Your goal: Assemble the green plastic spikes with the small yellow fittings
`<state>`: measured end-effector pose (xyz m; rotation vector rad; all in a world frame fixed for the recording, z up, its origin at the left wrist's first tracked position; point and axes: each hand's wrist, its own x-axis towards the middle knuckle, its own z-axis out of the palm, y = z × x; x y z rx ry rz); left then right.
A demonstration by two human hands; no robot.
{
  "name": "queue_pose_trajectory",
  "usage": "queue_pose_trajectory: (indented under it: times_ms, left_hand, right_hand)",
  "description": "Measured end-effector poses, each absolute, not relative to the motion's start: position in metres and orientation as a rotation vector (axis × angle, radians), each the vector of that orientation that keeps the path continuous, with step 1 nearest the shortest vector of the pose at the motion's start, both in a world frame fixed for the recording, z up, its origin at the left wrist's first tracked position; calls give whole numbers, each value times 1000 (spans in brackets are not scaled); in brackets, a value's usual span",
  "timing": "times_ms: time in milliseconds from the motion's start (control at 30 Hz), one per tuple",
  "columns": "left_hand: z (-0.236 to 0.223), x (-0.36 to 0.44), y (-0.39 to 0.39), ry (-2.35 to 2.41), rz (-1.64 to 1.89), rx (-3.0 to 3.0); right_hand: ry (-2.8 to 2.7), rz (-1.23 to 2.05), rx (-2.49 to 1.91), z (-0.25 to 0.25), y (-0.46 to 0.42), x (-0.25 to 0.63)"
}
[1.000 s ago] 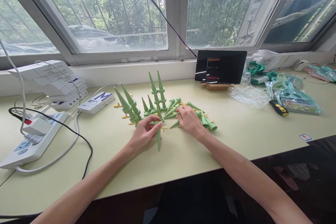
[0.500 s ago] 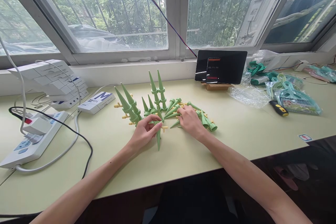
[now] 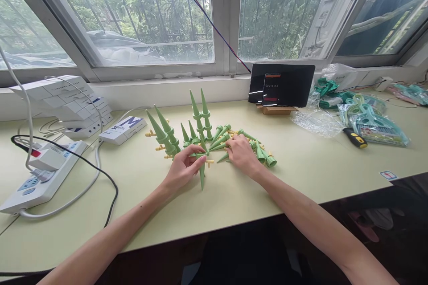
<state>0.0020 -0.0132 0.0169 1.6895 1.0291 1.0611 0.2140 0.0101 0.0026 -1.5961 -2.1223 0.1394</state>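
Note:
My left hand (image 3: 185, 163) pinches a green plastic watering spike (image 3: 202, 177), its pointed end down and a small yellow valve sticking out to the right. Just behind that hand stand several stacked green spikes (image 3: 160, 131) with yellow valves, points upward. Another pair of tall stacks (image 3: 202, 116) rises farther back. My right hand (image 3: 241, 153) has its fingers closed at the left part of a loose pile of green spikes (image 3: 261, 153). A spike appears to be in its grip, though the fingertips are partly hidden.
A tablet (image 3: 282, 84) leans on a cardboard stand by the window. To its right are bagged green plastic goods (image 3: 377, 120) and a black-yellow screwdriver handle (image 3: 355, 138). White boxes (image 3: 73, 102), a power strip (image 3: 47, 178) and cables occupy the left side.
Almost nothing differs. The spike's lower tip in my left hand has risen very slightly; my right hand stays at the pile.

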Motion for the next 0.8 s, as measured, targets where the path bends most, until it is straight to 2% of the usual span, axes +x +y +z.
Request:
queue_pose_trajectory:
  times_ms: [400, 800]
  left_hand:
    - [17, 2, -13, 1044, 1059, 1693]
    - [16, 1, -12, 1047, 1038, 1704]
  right_hand:
    - [-2096, 185, -1548, 1, 11, 214]
    - [-2087, 63, -1561, 0, 13, 215]
